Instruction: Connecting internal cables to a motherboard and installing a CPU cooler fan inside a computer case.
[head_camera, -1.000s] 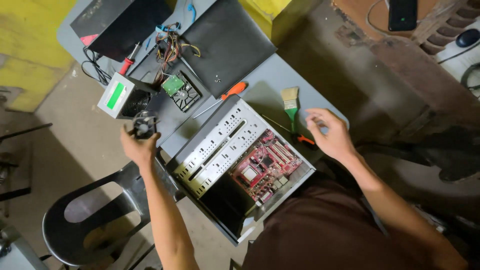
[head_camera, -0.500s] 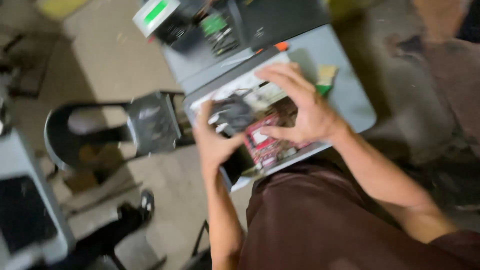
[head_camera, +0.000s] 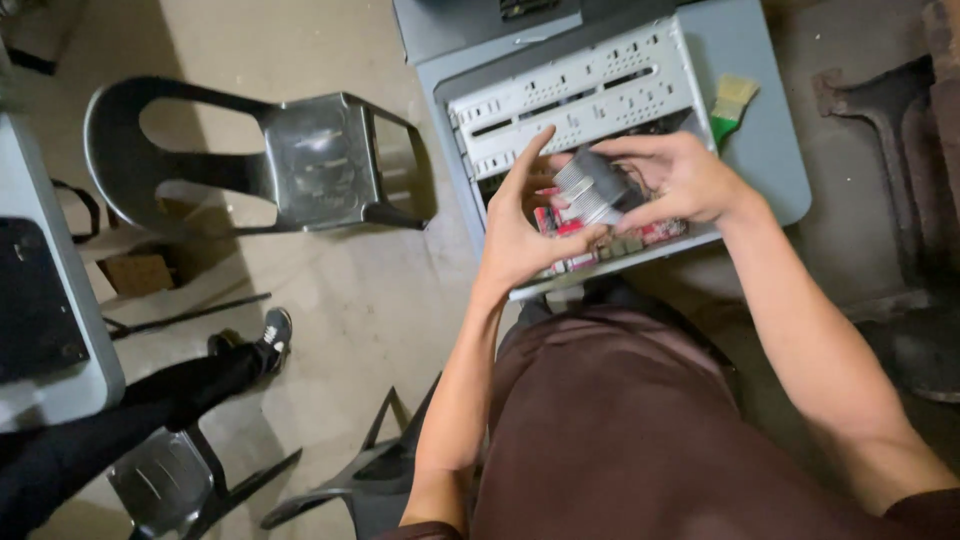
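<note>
both hands hold a finned heatsink fan (head_camera: 592, 187) over the open computer case (head_camera: 575, 95): left hand (head_camera: 520, 225) cupped beneath, right hand (head_camera: 680, 178) pinching its top; seating it squarely looks next.

Dim, even indoor light — soft shadows, slight blur

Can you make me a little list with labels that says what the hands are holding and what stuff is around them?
Left hand: cups the cooler from the left
Right hand: grips the cooler from the right
Cooler: grey, ribbed, round, held above the red board
Case: open, grey metal, on the table
Brush: on the table, right of the case
Chair: metal, left of the table
</note>
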